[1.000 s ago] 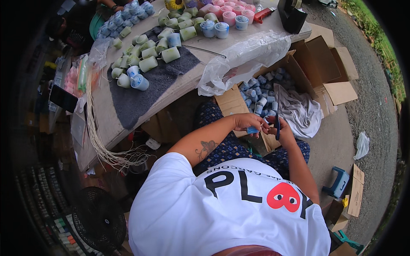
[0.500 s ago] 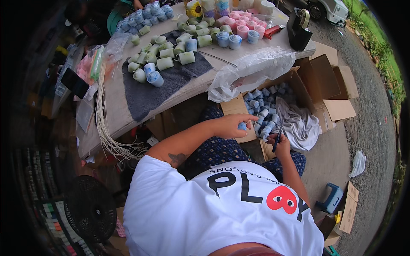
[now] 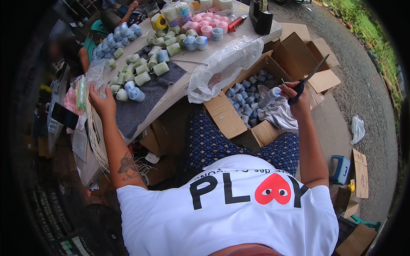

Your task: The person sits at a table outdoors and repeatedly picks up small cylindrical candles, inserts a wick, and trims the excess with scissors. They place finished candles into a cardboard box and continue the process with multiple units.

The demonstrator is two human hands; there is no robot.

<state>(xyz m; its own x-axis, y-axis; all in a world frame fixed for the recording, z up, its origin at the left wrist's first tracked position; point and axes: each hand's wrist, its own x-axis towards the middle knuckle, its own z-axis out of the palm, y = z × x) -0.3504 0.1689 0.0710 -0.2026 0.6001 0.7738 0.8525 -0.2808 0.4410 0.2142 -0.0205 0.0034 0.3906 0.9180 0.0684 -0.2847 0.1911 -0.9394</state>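
My left hand (image 3: 102,102) is over the table's left edge with thumb and fingers apart. It is at the top of a bundle of white wick cords (image 3: 95,143), which hangs down over the edge; I cannot tell whether it touches them. My right hand (image 3: 296,96) is closed around dark-handled scissors (image 3: 315,71), their blades pointing up and right. A pale blue-and-white candle (image 3: 270,96), blurred, appears at the same hand's fingertips. Below it, a cardboard box (image 3: 224,112) holds many blue candles (image 3: 244,100) and a grey cloth (image 3: 279,114).
On the table stand green candles (image 3: 142,78), pink candles (image 3: 206,30) and wrapped blue candles (image 3: 114,42), with a dark cloth (image 3: 160,87) under some. Plastic sheeting (image 3: 226,66) drapes the near edge. A tape dispenser (image 3: 261,19) stands at the corner, a phone (image 3: 64,115) at left.
My left hand has swung from the box to the cords at the table's left. My right hand has risen, raising the scissors and candle; the blades now point up and right.
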